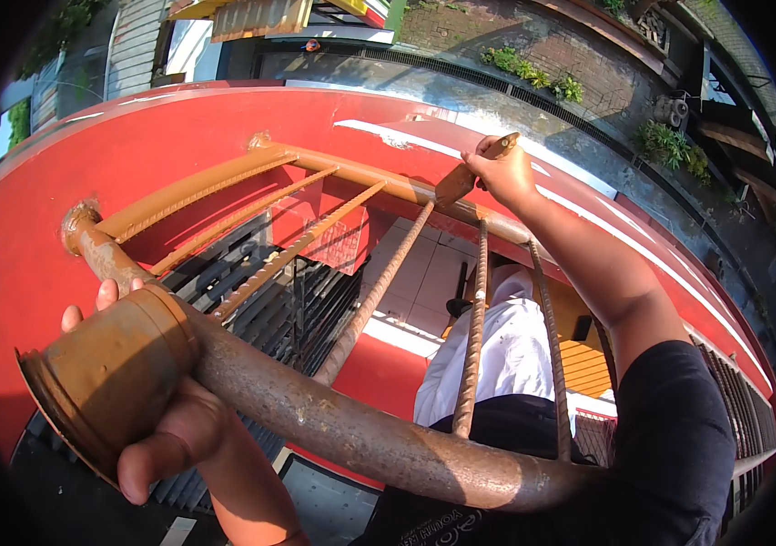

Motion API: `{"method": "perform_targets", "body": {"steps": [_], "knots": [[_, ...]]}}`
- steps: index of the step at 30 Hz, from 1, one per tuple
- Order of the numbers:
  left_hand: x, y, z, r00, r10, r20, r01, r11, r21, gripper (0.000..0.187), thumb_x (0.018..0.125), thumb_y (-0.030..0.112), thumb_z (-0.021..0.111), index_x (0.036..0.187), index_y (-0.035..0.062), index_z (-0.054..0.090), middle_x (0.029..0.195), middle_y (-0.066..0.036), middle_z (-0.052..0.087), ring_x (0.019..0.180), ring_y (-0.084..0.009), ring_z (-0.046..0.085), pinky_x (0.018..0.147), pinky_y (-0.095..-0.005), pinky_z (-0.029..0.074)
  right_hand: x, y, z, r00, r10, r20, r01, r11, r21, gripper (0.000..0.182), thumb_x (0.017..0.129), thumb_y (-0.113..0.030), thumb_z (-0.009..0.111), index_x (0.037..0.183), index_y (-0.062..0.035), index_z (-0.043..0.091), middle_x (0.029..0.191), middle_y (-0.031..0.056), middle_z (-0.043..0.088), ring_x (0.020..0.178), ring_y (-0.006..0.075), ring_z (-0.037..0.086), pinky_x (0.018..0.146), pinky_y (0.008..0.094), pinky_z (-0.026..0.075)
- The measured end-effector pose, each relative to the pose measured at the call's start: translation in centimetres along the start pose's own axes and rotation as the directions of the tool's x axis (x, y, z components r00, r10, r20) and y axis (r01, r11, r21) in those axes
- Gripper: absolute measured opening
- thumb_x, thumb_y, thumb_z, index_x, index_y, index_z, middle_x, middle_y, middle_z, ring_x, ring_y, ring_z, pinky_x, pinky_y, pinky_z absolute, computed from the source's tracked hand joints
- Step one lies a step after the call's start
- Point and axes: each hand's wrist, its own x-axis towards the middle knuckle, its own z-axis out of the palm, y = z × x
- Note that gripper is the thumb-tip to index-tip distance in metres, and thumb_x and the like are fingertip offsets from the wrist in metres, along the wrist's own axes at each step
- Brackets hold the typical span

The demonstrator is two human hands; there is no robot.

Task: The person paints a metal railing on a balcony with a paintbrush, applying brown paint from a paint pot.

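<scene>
The left hand (169, 428) is gripping the rusty frame (351, 428) beside its capped end, fingers wrapped closed. The right hand (502, 173) is clasping the frame's far rail, its long axis running crosswise.

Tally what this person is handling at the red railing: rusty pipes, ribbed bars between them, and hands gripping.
Rusty pipes: 2, the near pipe with its flared end and the far pipe
Ribbed bars: 6, such as the middle bar
Hands gripping: 2, left hand on the near pipe's flared end, right hand at the far pipe
Total: 10
</scene>
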Motion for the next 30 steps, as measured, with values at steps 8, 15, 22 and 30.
{"method": "perform_targets", "body": {"steps": [8, 15, 22, 30], "knots": [[0.0, 0.2, 0.6, 0.999, 0.022, -0.046, -0.016, 0.994, 0.11, 0.136, 0.062, 0.097, 0.045, 0.14, -0.0144, 0.031, 0.12, -0.032, 0.058, 0.114, -0.0395, 0.061, 0.103, -0.0492, 0.05, -0.8, 1.5, 0.3, 0.995, -0.085, -0.061, 0.082, 0.996, -0.046, 0.025, 0.084, -0.019, 0.076, 0.08, 0.0028, 0.064, 0.07, 0.0106, 0.069, 0.062, 0.0123, 0.066, 0.055, 0.0301, 0.053], [0.2, 0.2, 0.6, 0.998, 0.05, -0.042, -0.044, 0.988, 0.148, 0.135, 0.063, 0.096, 0.045, 0.14, -0.0134, 0.032, 0.121, -0.032, 0.059, 0.114, -0.0389, 0.061, 0.105, -0.0499, 0.048, -2.8, -0.1, 1.6, 0.994, -0.098, 0.056, 0.091, 0.988, 0.123, 0.023, 0.085, -0.017, 0.078, 0.078, -0.0014, 0.062, 0.069, 0.005, 0.066, 0.062, 0.0078, 0.061, 0.053, 0.0256, 0.048], [0.1, 0.0, 0.5, 0.997, 0.044, -0.067, -0.036, 0.993, 0.109, 0.135, 0.062, 0.096, 0.046, 0.141, -0.0131, 0.031, 0.123, -0.032, 0.057, 0.116, -0.0394, 0.06, 0.105, -0.051, 0.047, -2.6, -0.5, 1.5, 0.996, -0.08, 0.041, 0.071, 0.98, 0.186, 0.027, 0.084, -0.019, 0.08, 0.076, -0.0035, 0.06, 0.068, 0.0048, 0.066, 0.058, 0.0087, 0.061, 0.049, 0.0252, 0.048], [0.0, 0.1, 0.5, 0.999, 0.028, -0.036, -0.025, 0.995, 0.099, 0.135, 0.063, 0.095, 0.047, 0.141, -0.013, 0.031, 0.124, -0.032, 0.057, 0.116, -0.0397, 0.06, 0.106, -0.0505, 0.047, -1.1, 0.8, 1.0, 0.999, 0.023, -0.047, -0.012, 0.976, 0.216, 0.025, 0.085, -0.017, 0.078, 0.078, -0.0023, 0.058, 0.069, 0.0085, 0.067, 0.055, 0.0113, 0.062, 0.048, 0.0268, 0.049]]}}
